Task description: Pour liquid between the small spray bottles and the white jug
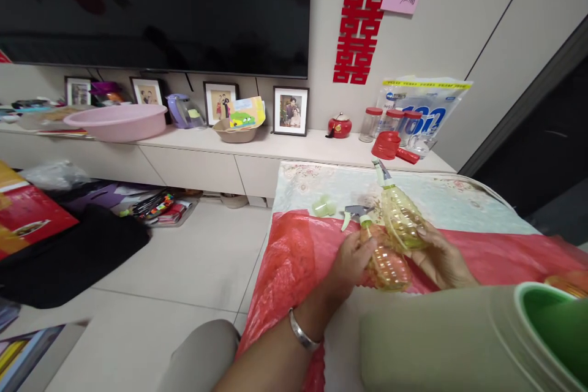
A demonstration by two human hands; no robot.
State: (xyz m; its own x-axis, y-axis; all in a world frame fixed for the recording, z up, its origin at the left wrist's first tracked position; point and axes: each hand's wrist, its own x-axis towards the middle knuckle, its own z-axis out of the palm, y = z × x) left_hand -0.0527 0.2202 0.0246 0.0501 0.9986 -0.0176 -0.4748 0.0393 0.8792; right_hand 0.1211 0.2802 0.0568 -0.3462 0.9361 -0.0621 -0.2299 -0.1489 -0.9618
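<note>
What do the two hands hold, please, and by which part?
Left hand: orange spray bottle, just below its neck. Right hand: yellow spray bottle, near its base.

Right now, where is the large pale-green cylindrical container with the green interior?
The container is at lower right in the head view, just below the right hand holding a textured, translucent yellow spray bottle.

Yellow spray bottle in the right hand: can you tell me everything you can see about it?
The yellow spray bottle looks like see-through, shiny plastic, with bumpy ridges on its body. It has a pale green neck and a grey and pale green spray top. It tilts over the table, top end away from the person. The right hand grips its lower part. It overlaps the orange bottle in view; whether they touch, I can't tell.
</note>
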